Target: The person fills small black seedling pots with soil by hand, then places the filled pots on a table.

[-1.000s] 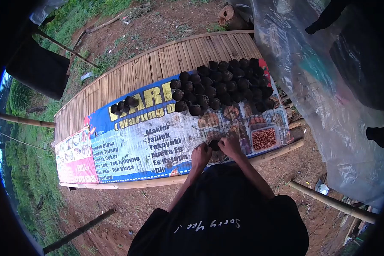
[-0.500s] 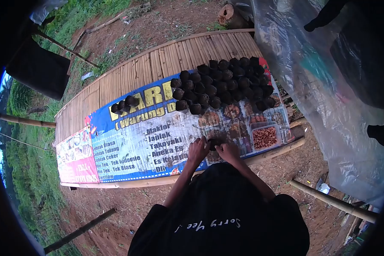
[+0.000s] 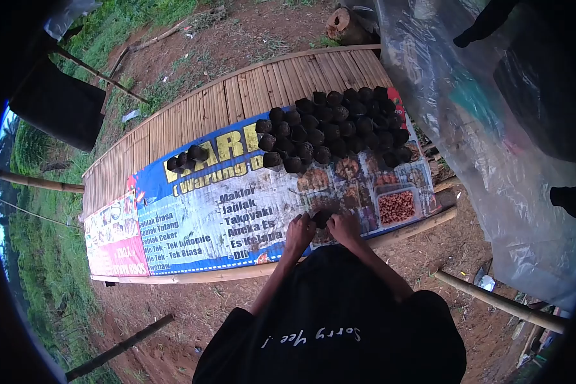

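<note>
Between my two hands, near the front edge of the bamboo table, is a small black seedling bag. My left hand pinches its left side with curled fingers. My right hand closes on the opposite side. Whether soil fills this bag, I cannot make out. Beyond my hands, several similar black seedling bags stand packed together, with dark soil showing in some. To the right of my right hand sits a clear plastic container holding reddish-brown seeds.
A printed banner covers much of the bamboo-slat table. Several more black bags form a short row at the left. Plastic sheeting hangs along the right side, and a bamboo pole juts in below it.
My left hand has shifted slightly down and its fingers have drawn in against the bag. The right hand stays almost in place; the bags on the table have not moved.
</note>
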Tool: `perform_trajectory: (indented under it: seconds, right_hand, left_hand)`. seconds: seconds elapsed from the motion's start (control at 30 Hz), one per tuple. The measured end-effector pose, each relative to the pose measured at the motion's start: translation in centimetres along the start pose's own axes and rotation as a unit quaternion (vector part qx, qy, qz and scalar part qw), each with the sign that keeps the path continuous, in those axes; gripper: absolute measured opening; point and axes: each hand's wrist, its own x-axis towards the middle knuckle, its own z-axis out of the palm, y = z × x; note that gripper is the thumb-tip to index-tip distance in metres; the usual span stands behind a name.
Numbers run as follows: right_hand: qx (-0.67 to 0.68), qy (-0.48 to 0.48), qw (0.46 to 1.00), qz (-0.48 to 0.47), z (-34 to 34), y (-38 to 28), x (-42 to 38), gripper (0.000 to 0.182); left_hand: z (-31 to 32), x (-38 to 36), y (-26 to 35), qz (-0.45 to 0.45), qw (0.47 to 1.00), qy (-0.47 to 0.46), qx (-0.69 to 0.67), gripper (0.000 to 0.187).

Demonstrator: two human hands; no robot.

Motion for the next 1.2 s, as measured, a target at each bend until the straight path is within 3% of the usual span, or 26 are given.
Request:
perform_trajectory:
  seconds: [0.17, 0.23, 0.67, 1.03, 1.2]
  right_hand:
    - [0.008, -0.050, 0.999, 0.015, -0.2, -0.1, -0.2, 0.026]
    - [-0.010, -0.002, 1.000, -0.012, 0.0, -0.2, -0.2, 0.026]
    - [0.016, 0.005, 1.000, -0.021, 0.5, 0.5, -0.1, 0.025]
    - [-0.022, 0.068, 0.997, -0.018, 0.0, 0.2, -0.6, 0.027]
    - [-0.044, -0.014, 0.999, 0.024, -1.8, -1.4, -1.2, 0.031]
  left_hand:
    - [0.6, -0.8, -0.1, -0.025, 0.999, 0.023, -0.003, 0.017]
    - [0.4, -0.5, 0.3, -0.015, 0.999, 0.028, 0.002, 0.017]
    - [0.4, -1.4, 1.1, -0.047, 0.999, 0.027, 0.000, 0.019]
    - [-0.8, -1.0, 0.8, -0.056, 0.998, 0.007, 0.033, 0.024]
    - [-1.4, 0.4, 1.6, -0.008, 0.991, -0.041, 0.127, 0.027]
